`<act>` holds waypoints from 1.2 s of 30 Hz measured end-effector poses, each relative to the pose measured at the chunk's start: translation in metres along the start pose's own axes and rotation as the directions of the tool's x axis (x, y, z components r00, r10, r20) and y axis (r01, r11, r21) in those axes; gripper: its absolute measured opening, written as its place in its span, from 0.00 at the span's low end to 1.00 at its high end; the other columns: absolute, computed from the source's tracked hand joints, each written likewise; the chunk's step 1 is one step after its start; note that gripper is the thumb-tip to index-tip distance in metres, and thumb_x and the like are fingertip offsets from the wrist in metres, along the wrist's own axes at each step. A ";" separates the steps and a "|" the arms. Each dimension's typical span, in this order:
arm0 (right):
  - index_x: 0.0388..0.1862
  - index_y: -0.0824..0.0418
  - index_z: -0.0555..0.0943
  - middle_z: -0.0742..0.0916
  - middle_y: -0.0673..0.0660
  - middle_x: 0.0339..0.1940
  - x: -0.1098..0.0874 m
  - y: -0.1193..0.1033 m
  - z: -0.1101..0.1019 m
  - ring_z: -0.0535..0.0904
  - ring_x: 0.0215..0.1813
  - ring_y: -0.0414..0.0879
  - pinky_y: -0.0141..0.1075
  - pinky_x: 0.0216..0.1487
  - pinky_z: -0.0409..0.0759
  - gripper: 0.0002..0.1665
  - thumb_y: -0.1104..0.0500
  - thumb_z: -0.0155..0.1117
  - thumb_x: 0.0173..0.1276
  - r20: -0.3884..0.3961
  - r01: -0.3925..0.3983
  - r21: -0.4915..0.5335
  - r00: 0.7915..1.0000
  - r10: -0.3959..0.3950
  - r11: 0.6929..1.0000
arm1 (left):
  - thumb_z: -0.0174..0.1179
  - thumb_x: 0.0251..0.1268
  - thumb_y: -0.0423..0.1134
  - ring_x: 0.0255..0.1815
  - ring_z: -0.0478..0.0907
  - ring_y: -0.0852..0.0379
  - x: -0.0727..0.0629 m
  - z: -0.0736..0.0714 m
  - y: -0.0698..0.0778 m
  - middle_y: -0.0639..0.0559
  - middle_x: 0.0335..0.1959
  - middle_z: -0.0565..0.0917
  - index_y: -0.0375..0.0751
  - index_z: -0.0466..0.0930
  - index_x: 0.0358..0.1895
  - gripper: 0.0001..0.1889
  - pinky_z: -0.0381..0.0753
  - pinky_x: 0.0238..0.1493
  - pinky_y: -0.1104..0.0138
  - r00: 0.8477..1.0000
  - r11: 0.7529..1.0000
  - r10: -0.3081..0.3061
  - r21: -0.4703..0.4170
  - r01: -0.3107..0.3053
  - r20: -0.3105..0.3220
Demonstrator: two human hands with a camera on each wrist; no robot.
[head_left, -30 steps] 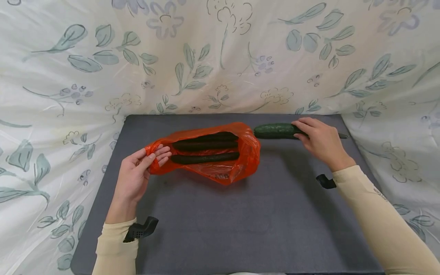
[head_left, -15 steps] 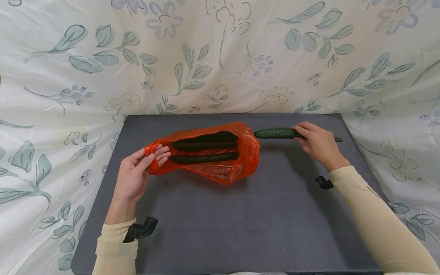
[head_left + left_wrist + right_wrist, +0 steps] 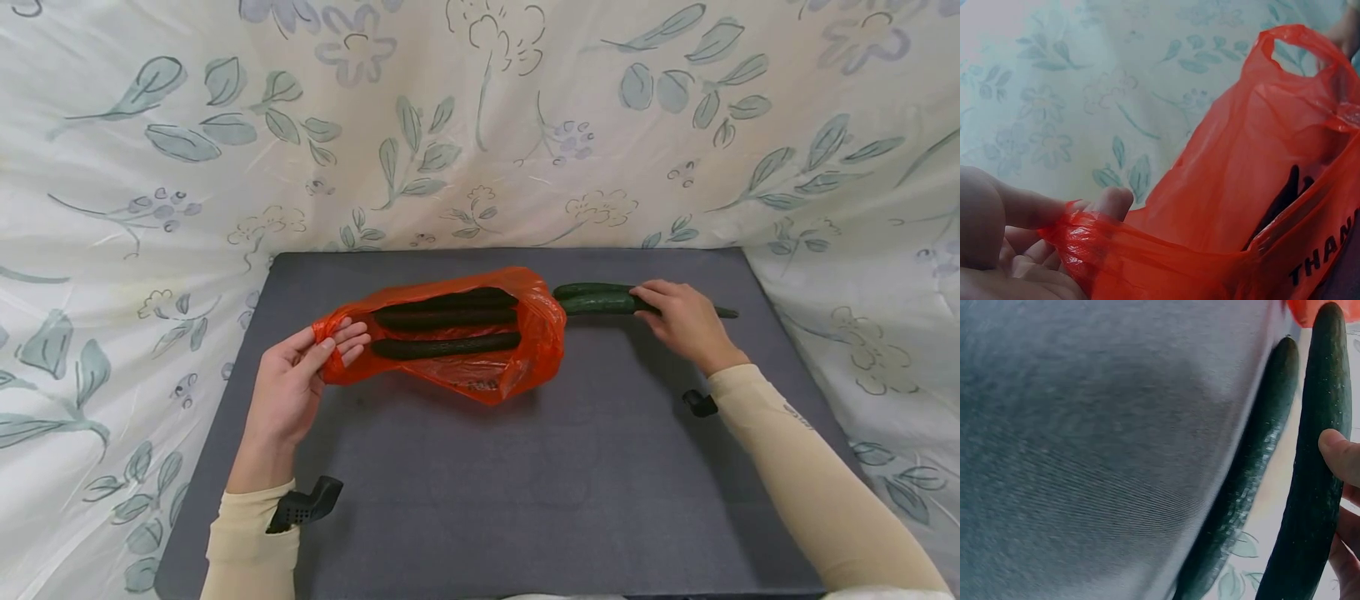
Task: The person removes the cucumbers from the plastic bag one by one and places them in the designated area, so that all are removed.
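One long dark-green cucumber (image 3: 602, 305), grasped by right hand (image 3: 686, 327), is at three o'clock of thin red plastic bag (image 3: 542, 358); left hand (image 3: 291, 382) grips bag's nine-o'clock end. Probably stiff, slick: hold mid-length.

Bag (image 3: 1200, 165): lettering (image 3: 1324, 257) cut off after "THAN", left wrist view. Held cucumber (image 3: 602, 305): partly covered by the right hand (image 3: 681, 323). Far cucumber (image 3: 588, 288): right end hidden in the head view. Right sleeve (image 3: 810, 483): mark (image 3: 798, 416) too small to read.
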State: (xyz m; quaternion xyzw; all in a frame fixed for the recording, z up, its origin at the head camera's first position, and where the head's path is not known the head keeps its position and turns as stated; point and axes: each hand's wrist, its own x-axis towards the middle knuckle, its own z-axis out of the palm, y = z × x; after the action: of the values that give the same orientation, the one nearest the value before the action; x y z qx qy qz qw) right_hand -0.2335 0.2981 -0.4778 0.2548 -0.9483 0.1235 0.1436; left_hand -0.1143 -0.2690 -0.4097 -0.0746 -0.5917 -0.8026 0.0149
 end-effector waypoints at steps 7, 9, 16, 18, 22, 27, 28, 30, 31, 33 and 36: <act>0.64 0.67 0.86 0.88 0.65 0.58 -0.001 0.002 0.010 0.86 0.52 0.65 0.64 0.53 0.85 0.27 0.65 0.81 0.67 0.042 -0.025 0.000 0.999 0.025 1.000 | 0.51 0.87 0.27 0.58 0.89 0.44 -0.001 -0.001 0.001 0.37 0.61 0.87 0.15 0.65 0.75 0.23 0.83 0.63 0.58 1.000 1.000 -0.002 0.000 0.002 0.000; 0.65 0.66 0.86 0.88 0.65 0.58 -0.002 0.003 0.012 0.86 0.52 0.65 0.64 0.53 0.85 0.27 0.65 0.81 0.68 0.048 -0.030 -0.003 0.998 0.030 1.000 | 0.51 0.87 0.27 0.58 0.89 0.43 -0.001 -0.001 0.000 0.37 0.61 0.87 0.15 0.65 0.75 0.23 0.83 0.64 0.58 1.000 1.000 -0.003 -0.003 0.003 0.000; 0.66 0.66 0.86 0.88 0.65 0.59 -0.002 0.008 0.018 0.87 0.53 0.65 0.64 0.53 0.85 0.27 0.65 0.80 0.69 0.065 -0.031 0.004 0.997 0.030 1.000 | 0.51 0.87 0.27 0.58 0.89 0.43 -0.001 -0.002 0.000 0.37 0.61 0.87 0.15 0.65 0.75 0.23 0.83 0.63 0.58 1.000 1.000 0.001 -0.009 -0.001 0.002; 0.66 0.66 0.86 0.88 0.65 0.59 -0.001 0.010 0.022 0.87 0.52 0.64 0.63 0.52 0.86 0.26 0.65 0.80 0.70 0.075 -0.027 0.011 0.997 0.026 1.000 | 0.51 0.87 0.27 0.58 0.89 0.43 -0.001 -0.002 0.000 0.37 0.61 0.87 0.15 0.65 0.75 0.23 0.83 0.63 0.58 1.000 1.000 0.002 -0.009 -0.002 0.002; 0.65 0.66 0.86 0.88 0.64 0.58 -0.001 0.013 0.027 0.87 0.53 0.64 0.63 0.52 0.86 0.25 0.65 0.79 0.71 0.089 -0.022 0.019 0.996 0.020 1.000 | 0.50 0.87 0.27 0.58 0.89 0.44 0.000 -0.002 -0.001 0.37 0.61 0.87 0.15 0.65 0.75 0.23 0.83 0.63 0.58 1.000 1.000 0.005 0.002 -0.005 0.001; 0.65 0.66 0.86 0.88 0.64 0.59 0.001 0.016 0.031 0.87 0.53 0.63 0.62 0.53 0.86 0.25 0.65 0.79 0.70 0.088 -0.020 0.017 0.996 0.018 1.000 | 0.51 0.87 0.27 0.58 0.89 0.43 0.000 -0.001 0.000 0.37 0.61 0.87 0.15 0.66 0.75 0.23 0.83 0.63 0.57 1.000 1.000 0.005 0.013 -0.005 -0.004; 0.65 0.66 0.86 0.88 0.64 0.59 0.001 0.017 0.031 0.87 0.53 0.63 0.62 0.52 0.86 0.25 0.65 0.79 0.71 0.090 -0.023 0.017 0.996 0.022 1.000 | 0.51 0.87 0.27 0.58 0.89 0.43 0.000 -0.001 0.000 0.37 0.61 0.87 0.15 0.66 0.75 0.23 0.83 0.63 0.57 1.000 1.000 0.006 0.015 -0.006 -0.003; 0.66 0.66 0.86 0.88 0.64 0.59 0.002 0.017 0.032 0.87 0.53 0.63 0.62 0.52 0.86 0.25 0.65 0.79 0.71 0.097 -0.030 0.015 0.995 0.028 0.999 | 0.51 0.87 0.27 0.58 0.89 0.43 0.000 -0.001 0.000 0.37 0.60 0.87 0.15 0.66 0.75 0.23 0.83 0.63 0.57 1.000 1.000 0.006 0.016 -0.006 -0.003; 0.66 0.66 0.86 0.88 0.64 0.58 0.003 0.017 0.032 0.87 0.53 0.63 0.62 0.52 0.86 0.25 0.65 0.79 0.71 0.102 -0.034 0.013 0.994 0.032 0.999 | 0.51 0.87 0.27 0.58 0.89 0.44 0.000 -0.001 0.000 0.37 0.60 0.87 0.15 0.66 0.75 0.23 0.83 0.63 0.57 1.000 1.000 0.006 0.017 -0.006 -0.002; 0.66 0.66 0.86 0.88 0.64 0.58 0.003 0.018 0.032 0.87 0.53 0.63 0.62 0.53 0.86 0.26 0.65 0.79 0.70 0.112 -0.040 0.006 0.993 0.039 0.999 | 0.51 0.87 0.27 0.58 0.89 0.44 0.000 -0.001 0.000 0.37 0.61 0.87 0.15 0.66 0.75 0.23 0.83 0.63 0.57 1.000 1.000 0.006 0.016 -0.006 0.000; 0.66 0.66 0.86 0.88 0.65 0.59 0.003 0.018 0.033 0.87 0.55 0.63 0.62 0.55 0.86 0.26 0.65 0.80 0.70 0.128 -0.046 -0.001 0.991 0.046 0.999 | 0.51 0.87 0.27 0.58 0.89 0.45 0.000 -0.001 -0.001 0.37 0.61 0.87 0.15 0.66 0.75 0.23 0.83 0.63 0.57 1.000 1.000 0.006 0.018 -0.006 0.000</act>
State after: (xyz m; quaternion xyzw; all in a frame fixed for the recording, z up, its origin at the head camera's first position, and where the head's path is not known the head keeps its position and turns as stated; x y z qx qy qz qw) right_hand -0.2526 0.3016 -0.5100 0.2404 -0.9610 0.1111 0.0796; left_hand -0.1144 -0.2696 -0.4106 -0.0765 -0.5986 -0.7972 0.0181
